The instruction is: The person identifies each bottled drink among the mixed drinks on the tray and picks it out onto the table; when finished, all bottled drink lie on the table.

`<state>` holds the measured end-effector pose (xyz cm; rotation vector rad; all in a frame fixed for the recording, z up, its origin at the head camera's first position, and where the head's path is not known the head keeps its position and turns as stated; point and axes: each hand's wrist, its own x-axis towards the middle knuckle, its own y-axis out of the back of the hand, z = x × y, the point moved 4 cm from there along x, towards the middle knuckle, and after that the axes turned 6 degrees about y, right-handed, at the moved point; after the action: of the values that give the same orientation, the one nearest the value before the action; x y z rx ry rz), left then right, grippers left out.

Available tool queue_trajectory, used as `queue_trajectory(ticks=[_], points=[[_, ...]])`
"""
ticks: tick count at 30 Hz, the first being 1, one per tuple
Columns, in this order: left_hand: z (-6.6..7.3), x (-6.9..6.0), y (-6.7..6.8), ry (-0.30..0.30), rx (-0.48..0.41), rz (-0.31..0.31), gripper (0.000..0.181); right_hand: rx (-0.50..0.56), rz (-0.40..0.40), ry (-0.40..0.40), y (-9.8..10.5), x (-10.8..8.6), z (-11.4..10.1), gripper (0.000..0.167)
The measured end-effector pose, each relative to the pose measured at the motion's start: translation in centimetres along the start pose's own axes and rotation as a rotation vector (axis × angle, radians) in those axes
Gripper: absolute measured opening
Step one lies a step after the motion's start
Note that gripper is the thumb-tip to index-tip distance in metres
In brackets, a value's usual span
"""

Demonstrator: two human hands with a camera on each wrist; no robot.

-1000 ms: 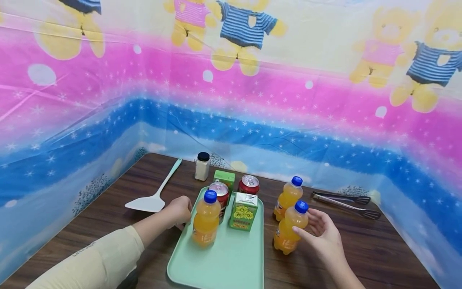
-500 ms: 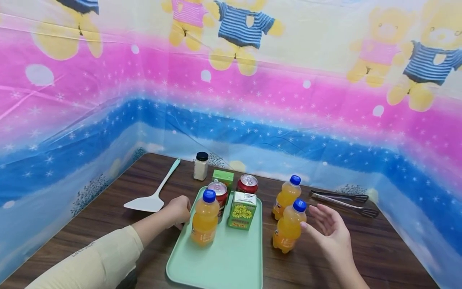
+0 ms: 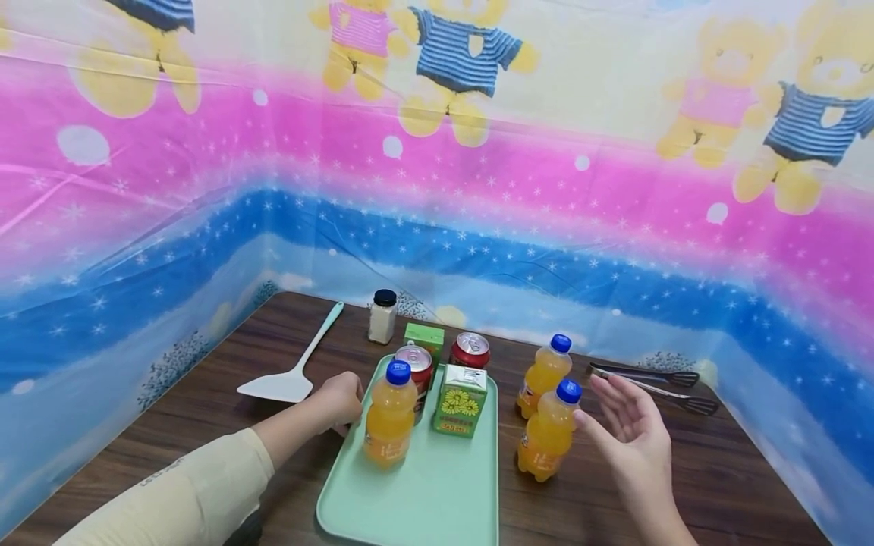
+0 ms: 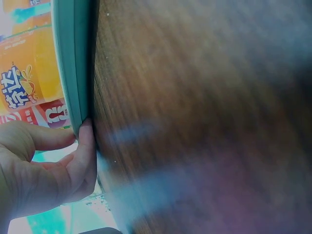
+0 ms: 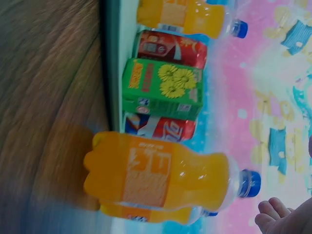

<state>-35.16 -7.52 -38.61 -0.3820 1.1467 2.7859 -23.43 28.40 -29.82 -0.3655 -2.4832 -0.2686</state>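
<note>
My left hand (image 3: 340, 398) grips the left rim of a pale green tray (image 3: 444, 508); in the left wrist view, thumb and finger pinch its edge (image 4: 73, 58). On the tray stand an orange soda bottle (image 3: 389, 425) with a blue cap, a red drink can (image 3: 422, 383) behind it and a green drink carton (image 3: 460, 409) with yellow flowers. My right hand (image 3: 635, 440), fingers spread and holding nothing, is beside a second orange soda bottle (image 3: 548, 436), upright on the table right of the tray. The right wrist view shows a gap between fingers (image 5: 273, 209) and bottle.
A third orange soda bottle (image 3: 544, 371) stands just behind the second. Another carton (image 3: 425, 334) and can (image 3: 471, 349) are at the tray's far end. A black-lidded jar (image 3: 383, 318) stands behind, a white spatula (image 3: 276, 385) lies left, and metal tongs (image 3: 655, 387) lie far right.
My right hand has let go of the front soda bottle and drawn back to the right, its fingers coming out from behind it. The left hand and tray stay put.
</note>
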Motion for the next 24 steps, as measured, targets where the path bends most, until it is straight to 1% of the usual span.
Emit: queue_trajectory(ticks=[4,8,15,20,24], points=[[0.0,0.0,0.0,0.002,0.002,-0.001,0.015,0.013,-0.018,0.036,-0.8,-0.1,-0.6,0.065],[-0.1,0.0,0.1,0.011,0.001,-0.003,0.015,0.0,-0.042,0.051,-1.6,-0.4,-1.0,0.066],[-0.1,-0.1,0.2,0.005,-0.007,0.004,0.015,0.027,-0.103,0.084,-3.4,-1.0,-1.5,0.066],[-0.1,-0.1,0.0,-0.015,-0.008,0.008,0.014,0.006,-0.151,0.077,-4.7,-1.6,-1.6,0.066],[-0.1,-0.1,0.0,-0.025,-0.005,0.015,0.014,0.002,-0.199,0.038,-5.9,-1.9,-1.2,0.064]])
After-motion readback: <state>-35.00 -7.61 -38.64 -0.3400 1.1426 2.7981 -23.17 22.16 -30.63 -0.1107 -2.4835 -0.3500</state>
